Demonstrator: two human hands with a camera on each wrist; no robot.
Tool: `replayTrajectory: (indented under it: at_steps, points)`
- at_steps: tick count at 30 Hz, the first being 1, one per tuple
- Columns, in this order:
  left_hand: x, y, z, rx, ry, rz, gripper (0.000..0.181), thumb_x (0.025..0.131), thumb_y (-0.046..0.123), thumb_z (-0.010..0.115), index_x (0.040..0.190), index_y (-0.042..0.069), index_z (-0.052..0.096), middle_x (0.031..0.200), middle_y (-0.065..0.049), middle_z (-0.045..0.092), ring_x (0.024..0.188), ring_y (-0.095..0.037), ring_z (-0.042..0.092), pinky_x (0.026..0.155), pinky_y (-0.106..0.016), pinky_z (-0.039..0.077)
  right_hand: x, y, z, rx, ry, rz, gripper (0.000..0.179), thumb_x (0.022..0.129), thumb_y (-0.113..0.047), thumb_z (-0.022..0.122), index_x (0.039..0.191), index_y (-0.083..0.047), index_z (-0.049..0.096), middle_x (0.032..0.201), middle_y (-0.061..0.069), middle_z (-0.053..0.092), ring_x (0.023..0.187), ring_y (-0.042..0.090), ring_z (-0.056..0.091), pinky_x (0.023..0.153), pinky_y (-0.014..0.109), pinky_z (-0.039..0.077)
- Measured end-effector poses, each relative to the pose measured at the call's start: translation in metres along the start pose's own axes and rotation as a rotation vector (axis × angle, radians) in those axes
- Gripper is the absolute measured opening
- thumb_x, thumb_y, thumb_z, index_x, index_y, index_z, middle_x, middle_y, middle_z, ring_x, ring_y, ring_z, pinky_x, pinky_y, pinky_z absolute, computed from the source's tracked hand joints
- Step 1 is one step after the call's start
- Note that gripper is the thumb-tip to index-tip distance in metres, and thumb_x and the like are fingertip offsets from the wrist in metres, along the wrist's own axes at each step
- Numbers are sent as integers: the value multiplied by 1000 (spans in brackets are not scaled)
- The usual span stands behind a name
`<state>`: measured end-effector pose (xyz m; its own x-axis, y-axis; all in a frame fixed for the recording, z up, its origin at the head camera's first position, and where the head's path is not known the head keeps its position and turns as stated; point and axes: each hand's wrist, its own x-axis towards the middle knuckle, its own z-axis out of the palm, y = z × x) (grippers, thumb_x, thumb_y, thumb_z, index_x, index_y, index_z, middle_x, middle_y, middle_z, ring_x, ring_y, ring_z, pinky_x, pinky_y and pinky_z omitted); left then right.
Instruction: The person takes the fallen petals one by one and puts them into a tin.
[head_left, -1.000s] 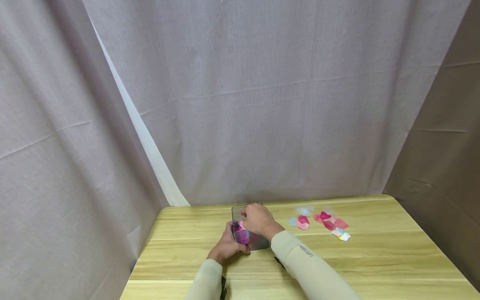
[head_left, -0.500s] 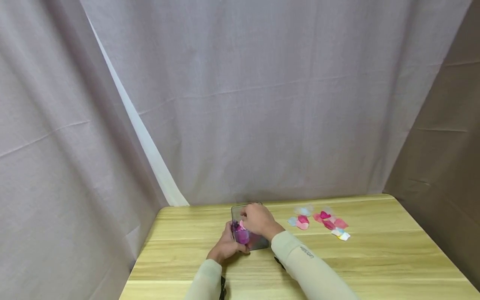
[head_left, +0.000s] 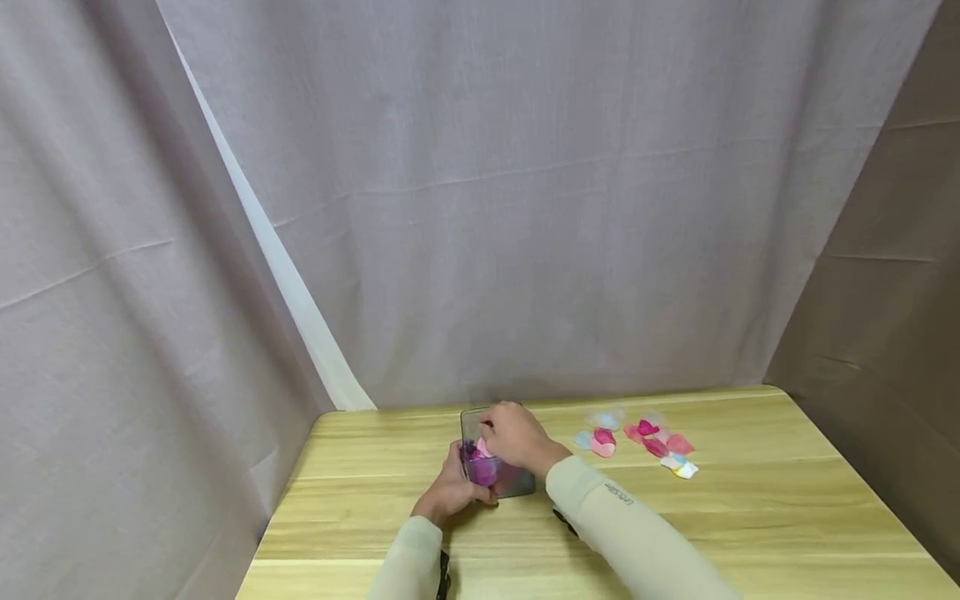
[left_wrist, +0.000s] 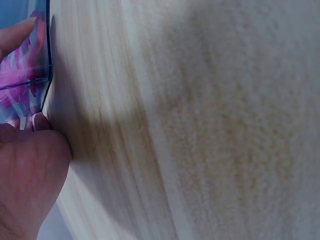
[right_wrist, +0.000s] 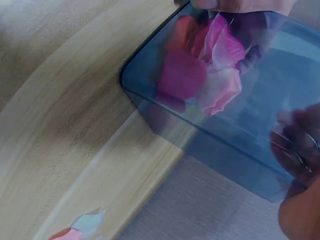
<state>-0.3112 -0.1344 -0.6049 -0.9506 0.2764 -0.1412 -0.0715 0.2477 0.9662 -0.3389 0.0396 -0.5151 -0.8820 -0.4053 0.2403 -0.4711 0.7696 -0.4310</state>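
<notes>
A see-through blue-grey box [head_left: 472, 418] is near the back of the table, with pink and purple petals [head_left: 483, 472] inside. My left hand [head_left: 452, 487] grips its near left side; in the left wrist view, that hand [left_wrist: 32, 170] curls round the box's edge. Over the box is my right hand [head_left: 516, 435], fingers bent, with a pale pink petal [head_left: 483, 447] just below them. The right wrist view has a pale pink petal [right_wrist: 220, 92] apart from the dim right fingers [right_wrist: 300, 132], which appear through the box's wall. Whether they pinch something is hidden.
Two loose groups of petals lie right of the box: a smaller one [head_left: 603, 442] and a larger one [head_left: 656, 447] in pinks, blue and white. Behind the wooden table [head_left: 360, 467] hangs a grey curtain [head_left: 525, 250].
My right hand has shifted slightly over the box, and more of the pale pink petal shows below its fingers. The left hand keeps its hold; the loose petals lie as before.
</notes>
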Motion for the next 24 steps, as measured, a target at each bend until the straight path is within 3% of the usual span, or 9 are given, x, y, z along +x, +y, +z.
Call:
replayTrajectory:
  at_steps: [5,10,17,21,24]
  points:
    - [0,-2,-1,46,31,7,116,60,0,90,157,5,27,152,-26,52,137,-40,55,130,-66,24,-26,-9,-8,72,175,-91,19,104,-21,66,110,-11,81,109,3,80,107,22,70,98,45,60]
    - [0,-2,2,70,47,14,115,59,0,89,156,4,28,157,-28,45,145,-45,46,129,-71,19,-70,-10,-12,109,370,-252,9,98,-15,72,99,-18,81,99,-6,79,99,12,69,91,35,61]
    - [-2,0,1,28,40,0,114,60,-1,90,157,5,29,159,-26,45,150,-47,42,130,-72,18,-104,-1,-16,128,466,-408,13,96,-8,73,96,-19,79,90,-8,75,86,6,63,80,22,57]
    - [-2,0,1,0,39,14,113,59,-5,88,156,6,30,160,-24,46,150,-48,41,130,-73,15,-114,10,-18,87,465,-388,13,93,-5,75,95,-17,80,89,-7,75,87,6,64,79,21,58]
    - [1,-1,3,-21,42,19,114,57,-7,87,155,7,32,159,-25,46,149,-47,42,131,-72,15,-120,32,-16,9,424,-276,11,90,-6,78,94,-16,79,91,-8,75,89,8,66,81,27,61]
